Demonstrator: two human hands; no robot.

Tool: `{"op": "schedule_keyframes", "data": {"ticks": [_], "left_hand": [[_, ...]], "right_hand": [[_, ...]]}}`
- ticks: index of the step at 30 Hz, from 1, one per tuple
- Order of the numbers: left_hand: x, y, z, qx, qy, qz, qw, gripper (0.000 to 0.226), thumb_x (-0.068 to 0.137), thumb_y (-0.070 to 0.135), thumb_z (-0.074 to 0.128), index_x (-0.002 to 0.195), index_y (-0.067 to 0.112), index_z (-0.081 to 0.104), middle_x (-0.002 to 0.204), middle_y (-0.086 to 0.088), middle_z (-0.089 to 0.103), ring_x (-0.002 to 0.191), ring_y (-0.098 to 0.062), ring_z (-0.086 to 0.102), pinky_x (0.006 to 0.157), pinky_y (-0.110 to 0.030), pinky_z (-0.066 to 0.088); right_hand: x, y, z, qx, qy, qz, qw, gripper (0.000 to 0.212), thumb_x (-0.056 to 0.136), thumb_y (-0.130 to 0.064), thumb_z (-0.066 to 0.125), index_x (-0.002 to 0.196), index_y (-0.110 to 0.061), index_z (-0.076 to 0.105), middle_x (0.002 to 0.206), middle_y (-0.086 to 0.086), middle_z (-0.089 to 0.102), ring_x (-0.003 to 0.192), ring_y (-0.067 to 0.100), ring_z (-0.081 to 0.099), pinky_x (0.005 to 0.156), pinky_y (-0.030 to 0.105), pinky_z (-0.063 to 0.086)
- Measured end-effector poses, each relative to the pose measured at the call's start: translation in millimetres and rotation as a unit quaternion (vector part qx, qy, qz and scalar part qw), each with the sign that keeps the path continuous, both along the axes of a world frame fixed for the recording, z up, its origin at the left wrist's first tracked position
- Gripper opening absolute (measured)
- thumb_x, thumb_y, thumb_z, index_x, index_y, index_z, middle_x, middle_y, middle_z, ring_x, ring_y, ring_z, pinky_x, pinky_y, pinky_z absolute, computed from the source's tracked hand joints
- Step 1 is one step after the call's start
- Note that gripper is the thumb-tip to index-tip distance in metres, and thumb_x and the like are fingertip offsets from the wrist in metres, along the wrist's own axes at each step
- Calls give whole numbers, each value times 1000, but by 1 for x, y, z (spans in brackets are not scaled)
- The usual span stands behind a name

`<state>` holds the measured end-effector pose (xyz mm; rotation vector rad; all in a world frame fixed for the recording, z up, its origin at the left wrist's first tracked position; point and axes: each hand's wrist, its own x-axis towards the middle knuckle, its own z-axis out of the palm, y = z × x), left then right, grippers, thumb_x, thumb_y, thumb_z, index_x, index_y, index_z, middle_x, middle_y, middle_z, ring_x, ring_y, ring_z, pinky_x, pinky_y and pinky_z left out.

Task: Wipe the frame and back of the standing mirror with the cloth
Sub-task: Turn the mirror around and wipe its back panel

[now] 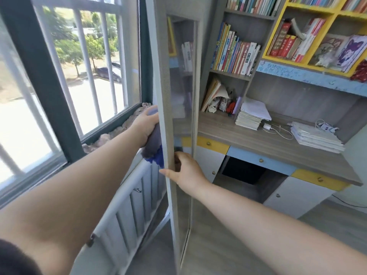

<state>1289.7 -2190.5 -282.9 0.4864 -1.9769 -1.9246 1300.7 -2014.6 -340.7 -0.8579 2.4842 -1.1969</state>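
Observation:
The tall standing mirror (168, 80) stands upright in the middle of the view, seen nearly edge-on, with a pale grey frame; its glass reflects the bookshelf. My left hand (146, 125) reaches behind the mirror's left edge and presses a grey and blue cloth (154, 147) against the back. Part of the cloth is hidden behind the frame. My right hand (185, 170) grips the frame at mid-height from the front, fingers curled around its edge, thumb pointing left.
A barred window (79, 66) fills the left side, with a white radiator cover (129, 211) below it. A wooden desk (278, 143) with stacked papers and a bookshelf (238, 52) stand to the right. Grey floor lies below.

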Motion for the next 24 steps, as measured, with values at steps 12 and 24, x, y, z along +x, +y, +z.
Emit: {"op": "schedule_keyframes", "data": {"ticks": [12,24], "left_hand": [[75,25,-7,-154,66,73,983,35,62,65,73,92,46,70,103,20,71,102,0,65,100,-25,47],[60,6,23,-327,34,28,944,47,74,48,78,93,6,71,92,-14,73,88,-29,68,85,-50,54]], "right_hand": [[6,-8,-7,38,51,-25,998,26,91,-29,67,104,-13,51,110,8,59,99,26,57,76,28,38],[2,-31,-2,-6,29,-77,997,21,89,-26,71,97,-18,54,104,2,62,95,21,58,79,28,41]]}}
